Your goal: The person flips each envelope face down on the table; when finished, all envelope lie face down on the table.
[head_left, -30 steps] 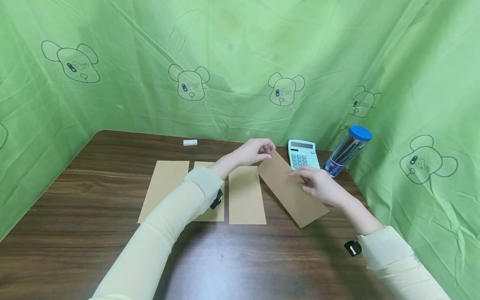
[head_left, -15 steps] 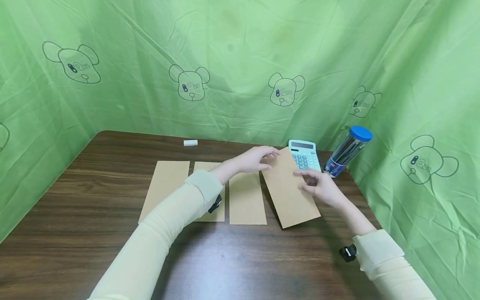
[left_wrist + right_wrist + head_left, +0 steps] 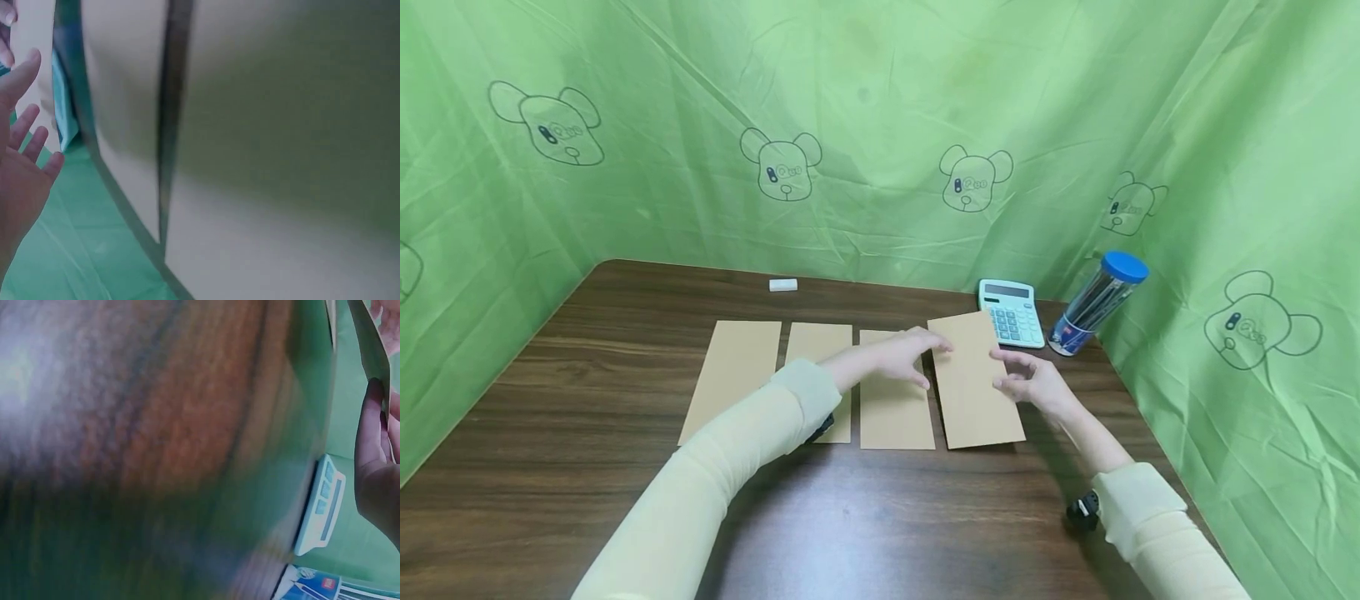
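In the head view, my right hand pinches the right edge of a brown kraft-paper rectangle between thumb and fingers. The sheet tilts slightly, its near edge off the table. The right wrist view shows the thumb on one face of the same sheet. My left hand reaches over the sheet's left edge, fingers extended and spread; whether the fingertips touch it I cannot tell. Three matching rectangles lie flat in a row to the left: one partly under the left hand, one partly behind the forearm, one leftmost.
A pale blue calculator lies just beyond the held sheet. Right of it leans a clear tube of pens with a blue lid. A small white block sits at the back of the wooden table. Green curtains surround the table.
The held sheet has swung from a slant to nearly in line with the row and come lower and nearer. My left hand has let go of its far corner and moved nearer along its left edge.
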Tool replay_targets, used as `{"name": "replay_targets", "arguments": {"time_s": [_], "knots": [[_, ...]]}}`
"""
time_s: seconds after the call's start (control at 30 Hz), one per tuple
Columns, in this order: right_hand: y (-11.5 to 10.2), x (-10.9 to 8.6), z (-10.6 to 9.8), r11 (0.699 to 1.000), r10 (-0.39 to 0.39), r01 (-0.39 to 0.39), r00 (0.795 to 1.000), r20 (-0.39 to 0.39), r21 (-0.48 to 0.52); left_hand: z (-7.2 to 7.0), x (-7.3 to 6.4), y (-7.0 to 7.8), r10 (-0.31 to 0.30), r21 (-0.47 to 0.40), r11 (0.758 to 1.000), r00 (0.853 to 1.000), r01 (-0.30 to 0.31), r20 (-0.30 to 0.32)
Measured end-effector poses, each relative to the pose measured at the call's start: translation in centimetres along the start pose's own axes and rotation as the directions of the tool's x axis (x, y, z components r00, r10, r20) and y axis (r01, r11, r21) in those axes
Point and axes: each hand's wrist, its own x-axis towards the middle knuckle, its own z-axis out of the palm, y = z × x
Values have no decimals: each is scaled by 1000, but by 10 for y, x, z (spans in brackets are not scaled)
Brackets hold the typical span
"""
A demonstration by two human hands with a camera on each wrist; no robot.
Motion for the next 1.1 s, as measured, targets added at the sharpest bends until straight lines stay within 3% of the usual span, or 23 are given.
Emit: {"name": "replay_targets", "arguments": {"time_s": [0.2,0.33,0.47,0.67,0.8,0.97,1.1], "knots": [[10,4,7,995,97,-97,995,4,-6,17,-6,1,-28,11,1000,998,28,57],[16,6,9,992,111,-110,994,21,-67,24,-11,2,-55,-4,998,994,55,92],[17,8,10,973,99,-93,995,18,-209,26,-13,3,-70,-1,998,992,71,106],[15,16,10,904,-6,27,999,51,-426,26,-11,1,-82,45,996,991,77,108],[13,23,8,866,-41,77,996,85,-494,24,-11,0,-83,51,996,991,78,109],[9,21,1,884,-14,66,993,115,-462,13,-24,-2,-68,38,997,996,66,55],[-3,12,-10,887,-17,58,995,94,-457,-13,-50,1,-115,9,993,991,116,-63]]}}
